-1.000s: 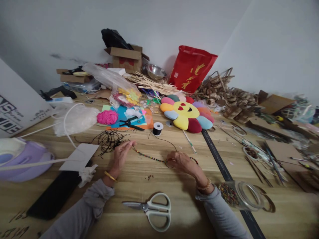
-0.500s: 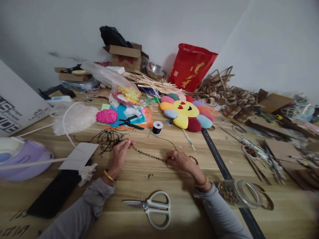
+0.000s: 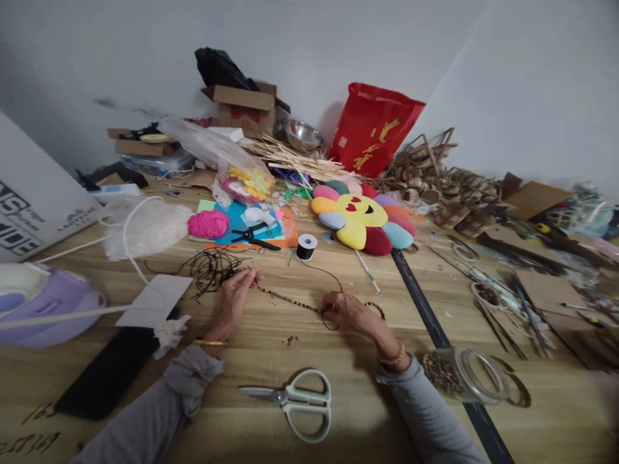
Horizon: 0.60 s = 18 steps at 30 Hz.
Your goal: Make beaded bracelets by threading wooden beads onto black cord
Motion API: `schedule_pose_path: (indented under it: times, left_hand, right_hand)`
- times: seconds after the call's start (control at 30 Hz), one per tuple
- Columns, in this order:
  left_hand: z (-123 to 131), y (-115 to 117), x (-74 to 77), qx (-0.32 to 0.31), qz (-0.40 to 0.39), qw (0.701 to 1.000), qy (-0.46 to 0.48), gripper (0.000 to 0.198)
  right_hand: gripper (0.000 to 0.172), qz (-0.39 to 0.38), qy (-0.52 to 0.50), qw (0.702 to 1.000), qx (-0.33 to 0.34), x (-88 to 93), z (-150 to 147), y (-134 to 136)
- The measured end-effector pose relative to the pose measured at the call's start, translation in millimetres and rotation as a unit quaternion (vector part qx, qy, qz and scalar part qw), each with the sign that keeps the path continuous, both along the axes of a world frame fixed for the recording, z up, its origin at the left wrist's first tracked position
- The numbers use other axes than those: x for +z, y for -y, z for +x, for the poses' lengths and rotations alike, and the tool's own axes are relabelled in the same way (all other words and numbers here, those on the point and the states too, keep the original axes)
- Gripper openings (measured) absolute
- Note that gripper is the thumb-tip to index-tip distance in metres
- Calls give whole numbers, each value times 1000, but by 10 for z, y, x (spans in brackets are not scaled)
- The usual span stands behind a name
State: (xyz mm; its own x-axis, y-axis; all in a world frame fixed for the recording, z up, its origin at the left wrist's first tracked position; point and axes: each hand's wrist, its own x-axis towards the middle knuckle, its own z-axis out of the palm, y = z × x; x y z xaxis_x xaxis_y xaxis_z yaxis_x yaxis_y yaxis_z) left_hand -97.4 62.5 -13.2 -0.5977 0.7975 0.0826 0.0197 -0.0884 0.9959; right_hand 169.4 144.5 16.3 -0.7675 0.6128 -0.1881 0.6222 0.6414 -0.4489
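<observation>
A string of small multicoloured beads stretches between my two hands, just over the table. My left hand pinches its left end between thumb and fingertips. Closed on the strand's other side is my right hand; a further beaded stretch curls out behind it. Black cord runs from the spool down to my right hand, where a small loop hangs below the fingers. A few loose beads lie between my forearms. Nearer to me are white-handled scissors, their blades pointing left.
Tangled black cords lie beyond my left hand. A bead jar lies on its side near my right forearm. Black-handled pliers, a flower cushion and a red bag are farther back. At left sits a black phone-like slab.
Both hands keep their hold on the bead string, almost in place. The bracelet on my left wrist looks turned a little, and the view has shifted slightly.
</observation>
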Motion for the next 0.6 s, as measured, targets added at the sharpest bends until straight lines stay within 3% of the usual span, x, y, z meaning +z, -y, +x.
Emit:
schedule_pose_path:
  times: [0.27,0.6]
  left_hand:
    - [10,1,-7,-7,-7,1000,13,28]
    - [-26,-9,-32,13,-2,1000,-6,35]
  right_hand:
    - [15,51,28,998,18,11,-77,46]
    - [14,61,-52,997,-3,76,-52,94]
